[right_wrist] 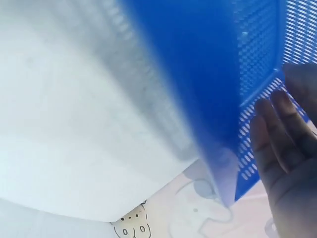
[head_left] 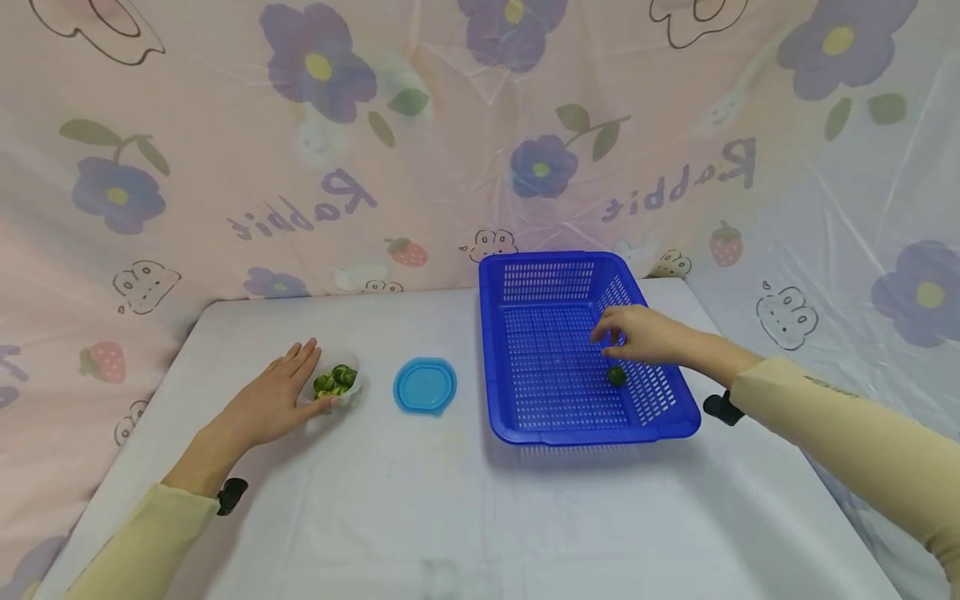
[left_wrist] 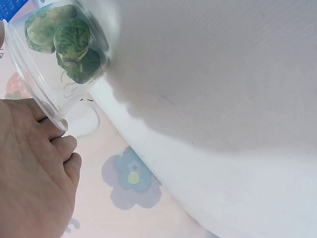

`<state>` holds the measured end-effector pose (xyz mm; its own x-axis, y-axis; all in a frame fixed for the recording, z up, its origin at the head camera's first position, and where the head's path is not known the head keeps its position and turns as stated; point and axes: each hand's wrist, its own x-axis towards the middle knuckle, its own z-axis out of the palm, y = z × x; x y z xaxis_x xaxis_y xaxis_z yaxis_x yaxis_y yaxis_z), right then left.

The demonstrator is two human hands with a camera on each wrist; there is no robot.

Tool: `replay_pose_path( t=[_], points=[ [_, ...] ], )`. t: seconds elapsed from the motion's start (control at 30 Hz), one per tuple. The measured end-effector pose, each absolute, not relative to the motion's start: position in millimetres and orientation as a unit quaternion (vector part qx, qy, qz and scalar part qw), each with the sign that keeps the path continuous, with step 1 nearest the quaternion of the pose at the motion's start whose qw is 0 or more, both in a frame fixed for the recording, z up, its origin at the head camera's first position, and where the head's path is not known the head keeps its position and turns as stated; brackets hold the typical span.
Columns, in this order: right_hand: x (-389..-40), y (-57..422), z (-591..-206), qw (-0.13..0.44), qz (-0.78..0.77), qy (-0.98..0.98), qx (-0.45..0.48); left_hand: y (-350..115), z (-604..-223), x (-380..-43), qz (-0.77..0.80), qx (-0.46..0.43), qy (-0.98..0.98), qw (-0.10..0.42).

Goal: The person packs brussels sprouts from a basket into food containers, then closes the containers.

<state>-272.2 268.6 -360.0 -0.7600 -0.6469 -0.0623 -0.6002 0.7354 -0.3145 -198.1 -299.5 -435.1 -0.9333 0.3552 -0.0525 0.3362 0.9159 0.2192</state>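
My left hand (head_left: 273,402) is at a small clear plastic tub (left_wrist: 47,84) on the left of the table. Its thumb and fingers span the tub's rim from opposite sides. Several Brussels sprouts (left_wrist: 72,42) lie in the tub. Over the right part of a blue plastic basket (head_left: 495,367), my right hand (head_left: 637,333) hovers with loosely bent fingers and nothing visible between them. A single Brussels sprout (head_left: 617,376) lies on the basket floor, just below that hand. In the right wrist view the fingers (right_wrist: 267,134) show beside the basket's perforated wall; the sprout is out of sight there.
A light blue lid (head_left: 425,386) lies flat on the white table (head_left: 375,500), between tub and basket. The basket's raised walls surround the loose sprout. Behind the table hangs a patterned cloth (head_left: 420,167), close to the basket's far side.
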Motion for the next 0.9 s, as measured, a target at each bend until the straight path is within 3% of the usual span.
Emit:
replay_pose_path(
  t=[0.3,0.9],
  points=[
    [-272,266,-373,0.172,-0.032,0.917,-0.357,-299,-434,-198,0.102,0.177,0.978,0.045],
    [-276,267,-396,0.169,0.057,0.896,-0.406,-298,-433,-198,0.101,0.175,0.978,0.046]
  ],
)
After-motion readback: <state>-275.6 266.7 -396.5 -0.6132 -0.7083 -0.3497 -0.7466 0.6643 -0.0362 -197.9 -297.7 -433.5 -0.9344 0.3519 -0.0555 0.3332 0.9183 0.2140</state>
